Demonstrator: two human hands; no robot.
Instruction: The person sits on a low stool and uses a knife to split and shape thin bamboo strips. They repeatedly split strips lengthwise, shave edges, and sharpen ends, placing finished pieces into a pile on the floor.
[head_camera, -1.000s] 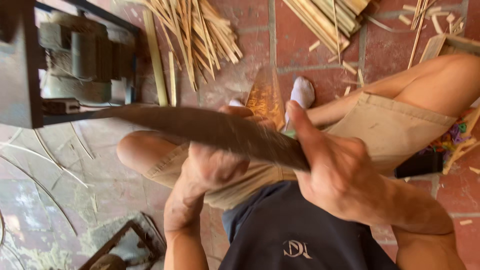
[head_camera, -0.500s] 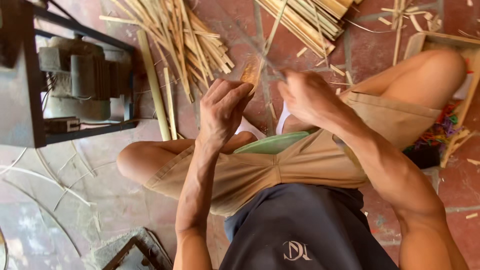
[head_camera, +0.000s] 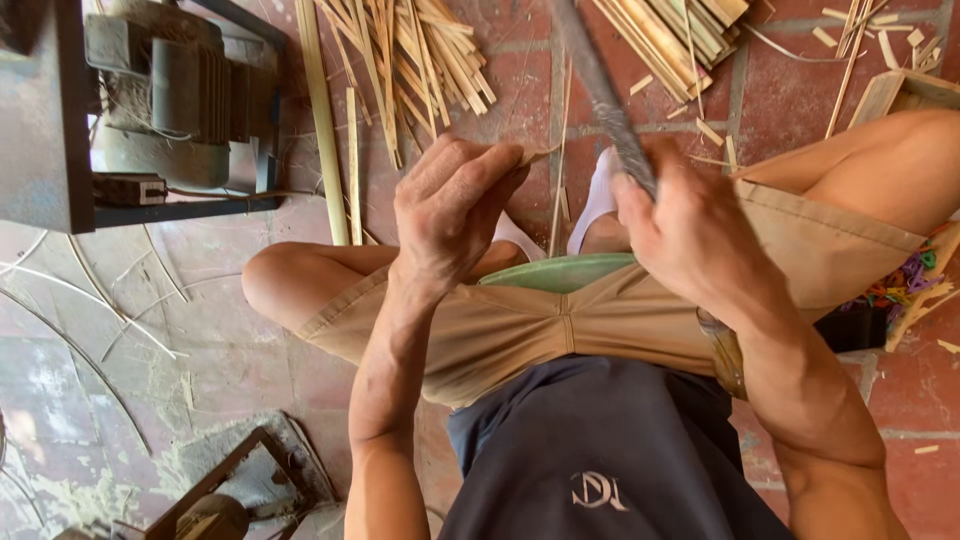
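I sit cross-legged on a red brick floor. My right hand (head_camera: 690, 235) grips the handle of a long dark blade (head_camera: 600, 90) that points up and away from me. My left hand (head_camera: 450, 205) pinches a thin bamboo strip (head_camera: 557, 190), which runs upright between the two hands, close beside the blade. Both hands hover over my lap, above tan shorts (head_camera: 560, 320) and a green object (head_camera: 555, 272) lying between my legs.
A metal frame with a grey motor (head_camera: 150, 100) stands at the upper left. Piles of split bamboo sticks (head_camera: 420, 60) and more bamboo slats (head_camera: 670, 30) lie ahead on the floor. Thin curled shavings (head_camera: 90, 310) cover the left. A wooden piece (head_camera: 905, 95) lies at the right.
The blade lay flat across my lap a second ago; now it stands upright beside the strip. My left hand has moved from under the blade up to the strip.
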